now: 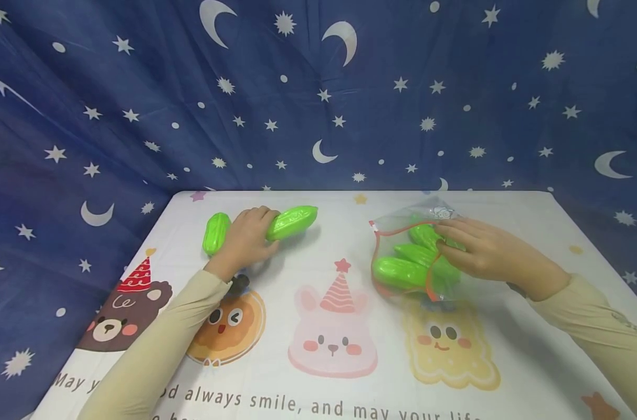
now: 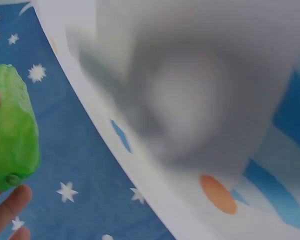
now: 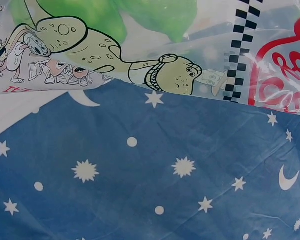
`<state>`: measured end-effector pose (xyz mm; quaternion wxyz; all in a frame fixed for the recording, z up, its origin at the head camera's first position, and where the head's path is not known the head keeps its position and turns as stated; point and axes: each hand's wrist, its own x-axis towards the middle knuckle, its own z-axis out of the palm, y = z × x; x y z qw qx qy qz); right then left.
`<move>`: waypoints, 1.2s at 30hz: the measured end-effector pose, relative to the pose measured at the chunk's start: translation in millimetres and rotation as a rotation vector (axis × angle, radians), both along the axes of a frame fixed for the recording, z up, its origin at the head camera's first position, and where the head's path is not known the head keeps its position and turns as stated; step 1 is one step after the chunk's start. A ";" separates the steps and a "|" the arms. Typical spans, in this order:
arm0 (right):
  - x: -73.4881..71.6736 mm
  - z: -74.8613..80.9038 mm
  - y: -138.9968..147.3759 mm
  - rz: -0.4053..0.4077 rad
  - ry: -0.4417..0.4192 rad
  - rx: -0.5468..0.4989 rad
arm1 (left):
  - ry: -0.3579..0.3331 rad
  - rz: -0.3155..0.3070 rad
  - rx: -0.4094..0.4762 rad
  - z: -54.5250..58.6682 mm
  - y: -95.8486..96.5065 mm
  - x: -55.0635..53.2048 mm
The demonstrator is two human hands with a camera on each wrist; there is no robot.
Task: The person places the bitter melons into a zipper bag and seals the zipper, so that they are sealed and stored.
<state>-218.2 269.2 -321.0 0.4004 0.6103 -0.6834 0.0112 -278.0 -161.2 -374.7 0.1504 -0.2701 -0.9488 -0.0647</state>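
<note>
My left hand (image 1: 249,238) grips the near end of a bright green toy cucumber (image 1: 294,223), whose far end points up and right. In the left wrist view, fingers (image 2: 14,210) lie around a green cucumber (image 2: 15,130) with a stem stub. A second cucumber (image 1: 216,233) lies just left of this hand. My right hand (image 1: 478,248) pinches the rim of a clear zip bag (image 1: 402,224) with a red-orange edge, its mouth spread. Several green cucumbers (image 1: 399,272) are inside. The right wrist view has the bag's printed dinosaur side (image 3: 102,52), with no hand showing.
A white cloth (image 1: 329,326) with printed party animals and lettering covers the table. Behind it hangs a dark blue curtain (image 1: 276,76) with moons and stars, meeting the table's back and left edges.
</note>
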 end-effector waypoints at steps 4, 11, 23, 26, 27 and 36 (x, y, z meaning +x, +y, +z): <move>-0.4 -0.9 0.3 -0.003 -0.003 0.001 | 0.046 -0.096 0.012 2.4 8.1 9.0; -1.4 -1.9 -0.4 -0.003 -0.017 -0.010 | 0.081 -0.226 -0.008 5.2 22.0 23.3; -0.2 1.0 -2.8 -0.025 -0.017 0.013 | 0.166 -0.425 -0.065 6.9 43.7 44.4; -0.8 0.9 -3.2 -0.016 -0.020 0.010 | 0.173 -0.450 -0.071 5.7 49.5 49.3; -0.9 0.7 -3.2 -0.014 -0.020 0.008 | 0.174 -0.457 -0.074 5.4 51.6 51.0; -0.5 -0.7 -2.9 -0.019 -0.014 -0.001 | 0.186 -0.520 -0.092 2.1 64.9 60.9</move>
